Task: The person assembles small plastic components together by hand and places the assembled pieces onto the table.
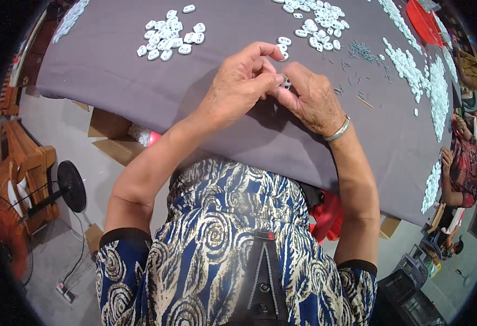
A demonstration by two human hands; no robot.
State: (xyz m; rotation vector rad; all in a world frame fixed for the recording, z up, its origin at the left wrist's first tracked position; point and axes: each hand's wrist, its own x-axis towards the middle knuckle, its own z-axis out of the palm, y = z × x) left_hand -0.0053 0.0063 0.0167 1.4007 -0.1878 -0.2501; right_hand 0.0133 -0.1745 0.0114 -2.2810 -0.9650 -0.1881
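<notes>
Over the table's near part, my left hand [241,81] and my right hand [312,98] meet fingertip to fingertip. Pinched between them is a small white cord lock [287,83] with dark holes, mostly covered by my fingers. Both hands are closed on it, the left index finger arched above. Just beyond the fingertips lie a few loose white cord locks [284,41]. A pile of similar two-hole cord locks [167,35] sits to the left, and another pile [325,24] at the far middle. Small grey springs [362,51] are scattered to the right of my right hand.
A grey cloth covers the table [124,81]. A thin wooden stick [364,101] lies near the springs. Heaps of small white parts [438,98] line the right edge, with a red tray [423,23] behind. An open cardboard box [110,136] and a fan [71,186] stand left. Another person [458,168] sits right.
</notes>
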